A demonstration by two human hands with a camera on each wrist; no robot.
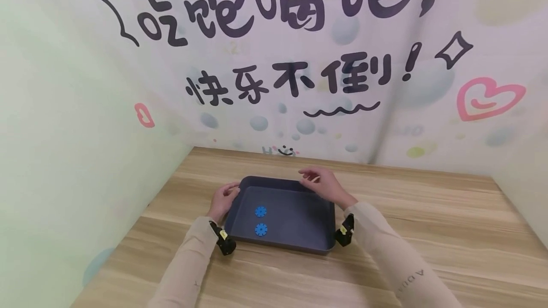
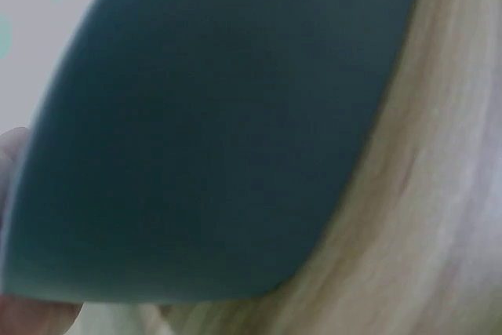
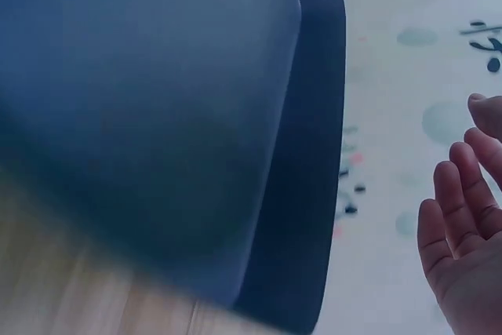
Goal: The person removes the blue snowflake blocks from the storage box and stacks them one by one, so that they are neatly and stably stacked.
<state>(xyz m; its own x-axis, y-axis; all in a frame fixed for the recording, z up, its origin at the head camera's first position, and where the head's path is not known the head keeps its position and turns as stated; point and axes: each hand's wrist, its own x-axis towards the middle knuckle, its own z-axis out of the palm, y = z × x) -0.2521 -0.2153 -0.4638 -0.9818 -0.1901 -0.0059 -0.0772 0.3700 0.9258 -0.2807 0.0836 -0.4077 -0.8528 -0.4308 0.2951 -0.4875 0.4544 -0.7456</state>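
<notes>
A dark grey-blue rectangular tray lies on the wooden table. Inside, toward its left side, are two blue notched discs, a far one and a near one. My left hand grips the tray's left rim near the far corner; in the left wrist view the tray's outer wall hides most of that hand. Above the far right part of the tray is my right hand, fingers loosely bent and holding nothing. The right wrist view shows its relaxed fingers apart from the tray wall.
The wooden table extends to both sides of the tray and in front of it. A printed curtain with dark lettering stands behind the table, with pale walls left and right. Each wrist bears a small black camera.
</notes>
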